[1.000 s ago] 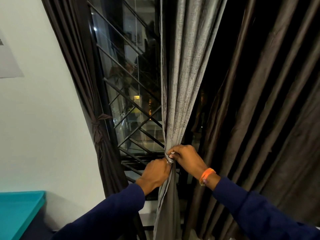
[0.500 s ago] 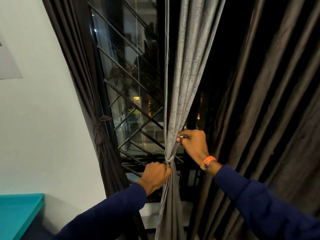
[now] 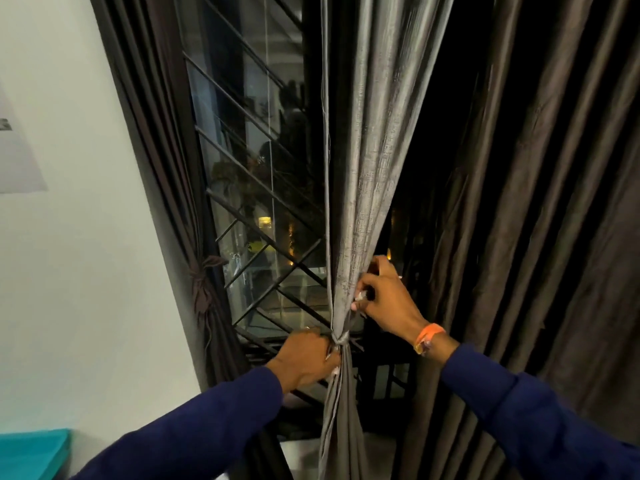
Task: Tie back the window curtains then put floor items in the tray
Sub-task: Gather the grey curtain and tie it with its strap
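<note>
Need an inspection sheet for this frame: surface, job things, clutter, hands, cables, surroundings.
Surface: teal tray edge at lower left; floor not in view.
Job things: grey curtain gathered and cinched by a tie; left dark curtain already tied back; right dark curtain hangs loose.
Clutter: nothing seen.
Hands: left hand grips the grey curtain at the tie; right hand pinches a fold above it, orange wristband on that wrist.
Cables: nothing seen.
Surroundings: white wall, paper sheet on it, barred window, dark outside.
</note>
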